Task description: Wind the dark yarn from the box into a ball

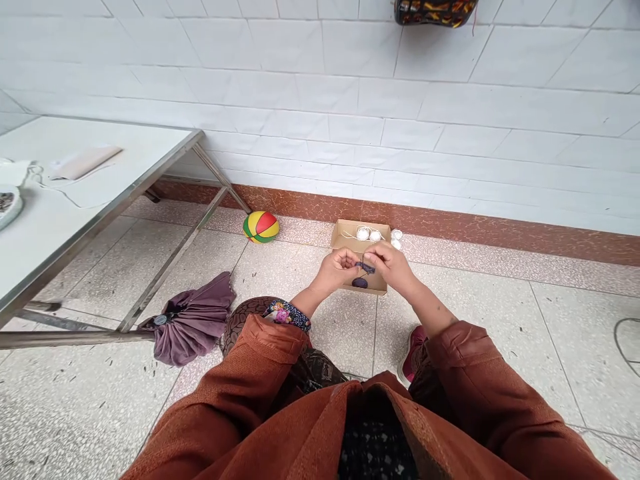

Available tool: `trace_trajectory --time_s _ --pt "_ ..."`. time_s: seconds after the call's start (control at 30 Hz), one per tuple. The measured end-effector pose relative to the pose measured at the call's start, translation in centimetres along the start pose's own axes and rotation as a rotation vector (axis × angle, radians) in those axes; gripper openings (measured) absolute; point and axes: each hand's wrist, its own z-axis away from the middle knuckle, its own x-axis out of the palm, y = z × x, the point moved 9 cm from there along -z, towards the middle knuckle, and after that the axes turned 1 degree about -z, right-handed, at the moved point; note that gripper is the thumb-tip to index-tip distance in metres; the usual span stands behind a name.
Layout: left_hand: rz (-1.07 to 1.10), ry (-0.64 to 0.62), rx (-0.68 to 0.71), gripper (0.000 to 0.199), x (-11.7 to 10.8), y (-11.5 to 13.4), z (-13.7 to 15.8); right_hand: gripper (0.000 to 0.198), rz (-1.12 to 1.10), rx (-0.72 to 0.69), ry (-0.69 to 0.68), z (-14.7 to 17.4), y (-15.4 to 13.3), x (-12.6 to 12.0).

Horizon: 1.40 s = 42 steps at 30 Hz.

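My left hand (340, 268) is closed in a pinch on one end of a small dark blue strip of yarn work (367, 268). My right hand (389, 263) pinches a dark strand at the strip's other side, close to the left fingertips. Whether a thin hook is in the right fingers is too small to tell. Below the strip a dark ball of yarn (359, 283) lies in the near part of an open cardboard box (379, 291). White balls of yarn (363, 233) lie in the box's far part, partly behind my hands.
More white balls (397, 240) sit beside the box. A colourful ball (261, 227) rests by the wall. To the left, a folded purple umbrella (195, 320) lies by a metal-framed table (150, 140). A black cable (620, 343) runs along the floor at the right.
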Motion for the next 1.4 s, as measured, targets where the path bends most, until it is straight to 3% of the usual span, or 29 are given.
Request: trace_trajectory --time_s 0.1,0.23,0.37,0.5,0.67,0.73,0.83,1.0,1.07,1.2,1.3,1.4 --pt "0.167 -0.061 -0.021 0.026 0.8 0.1 0.3 0.024 -0.058 0.135 0.034 0.1 2.5 0.7" --pt "0.297 0.029 -0.006 0.037 -0.1 0.0 -0.2 0.026 -0.091 0.283 -0.144 2.0 3.9 4.9" --pt "0.19 0.156 0.04 0.034 -1.8 0.0 -0.8 0.024 0.006 0.128 -0.332 3.7 0.7 7.5" --pt "0.11 0.183 0.061 0.034 -2.3 0.0 -1.0 0.022 0.14 -0.052 -0.276 3.3 -2.0 5.4" --pt "0.096 0.009 0.032 0.04 -0.2 0.0 -0.7 0.023 0.125 -0.033 -0.013 1.0 -1.2 0.1" --pt "0.115 -0.082 0.014 0.043 0.9 0.1 -0.4 0.022 0.069 0.01 0.066 0.5 -0.1 -0.9" --pt "0.179 -0.131 -0.005 0.04 1.7 0.3 -0.2 0.022 -0.053 0.119 0.072 0.7 1.9 0.1" --pt "0.257 0.033 -0.017 0.028 0.0 0.0 -0.5 0.029 -0.202 0.342 -0.125 3.0 3.9 5.6" --pt "0.228 0.105 -0.024 0.025 -0.9 -0.3 -0.6 0.03 -0.141 0.299 -0.207 3.7 3.0 7.0" --pt "0.117 0.228 -0.002 0.021 -2.4 -0.6 -0.7 0.024 0.121 -0.003 -0.296 4.1 -0.8 7.1" --pt "0.066 0.229 -0.014 0.021 -2.4 -0.9 -0.9 0.026 0.241 -0.131 -0.244 3.5 -2.4 5.0" --pt "0.056 0.157 -0.018 0.021 -1.4 -0.9 -0.8 0.029 0.243 -0.129 -0.127 1.9 -2.4 1.9"
